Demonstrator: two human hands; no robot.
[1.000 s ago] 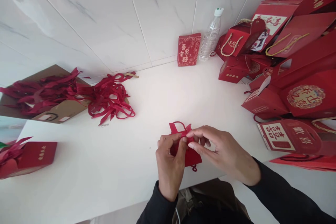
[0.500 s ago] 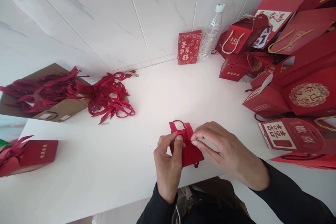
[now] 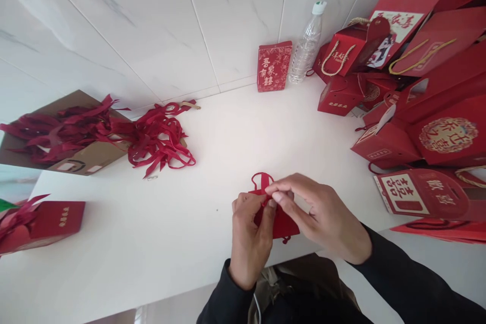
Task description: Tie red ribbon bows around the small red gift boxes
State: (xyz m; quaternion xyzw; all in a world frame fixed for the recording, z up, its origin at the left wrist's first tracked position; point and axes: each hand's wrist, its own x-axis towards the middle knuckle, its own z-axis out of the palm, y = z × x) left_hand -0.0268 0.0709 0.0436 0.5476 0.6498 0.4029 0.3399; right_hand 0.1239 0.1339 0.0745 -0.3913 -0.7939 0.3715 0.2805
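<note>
A small red gift box [image 3: 284, 224] with a thin red cord handle [image 3: 255, 178] lies at the table's front edge, in front of my body. A piece of red ribbon [image 3: 265, 181] stands up at its far end. My left hand [image 3: 250, 235] is closed, pinching the ribbon over the box between thumb and forefinger. From the right, my right hand [image 3: 322, 212] reaches across with thumb and forefinger pressed together on the same ribbon. Both sets of fingertips almost touch, and they hide the middle of the ribbon. A dark red knot shows below the box's near edge.
Red ribbons [image 3: 161, 136] lie heaped beside a cardboard box [image 3: 94, 159] full of more ribbons. A red box with a bow [image 3: 63, 223] sits at left. Several red gift boxes [image 3: 395, 144] are stacked at right. A plastic bottle [image 3: 306, 53] and a red printed box [image 3: 274, 67] stand against the wall.
My right hand has moved left, bringing its fingertips to my left hand's. My left hand and the red gift box have shifted slightly right. The ribbon ends lie differently.
</note>
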